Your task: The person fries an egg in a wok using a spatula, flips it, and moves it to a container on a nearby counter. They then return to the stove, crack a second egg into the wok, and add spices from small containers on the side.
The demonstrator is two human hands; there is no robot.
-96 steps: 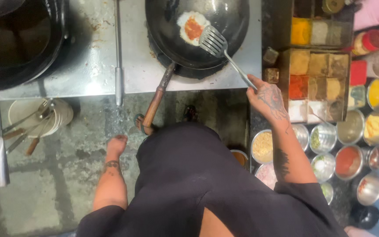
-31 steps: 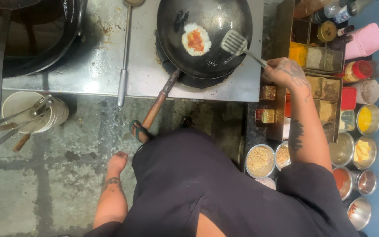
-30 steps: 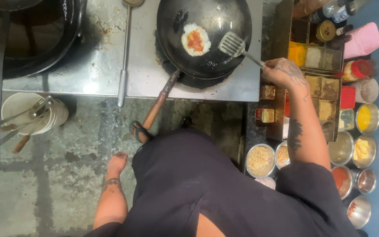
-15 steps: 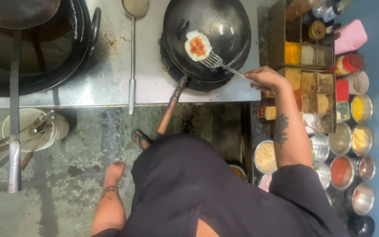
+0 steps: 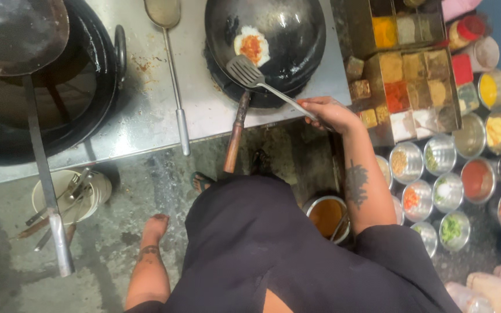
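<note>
Right hand (image 5: pixel 330 113) clamped around a slotted spatula (image 5: pixel 244 71), its blade just beside a fried egg (image 5: pixel 251 46) in the black wok (image 5: pixel 297 35) at the steel counter's (image 5: pixel 146 93) far edge; left hand (image 5: pixel 155 225) hangs loosely open, holding nothing.

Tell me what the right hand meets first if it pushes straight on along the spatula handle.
Probably the fried egg: the right hand aims its slotted spatula up-left into the black wok, blade just below the egg. Height above the pan is unclear.
</note>
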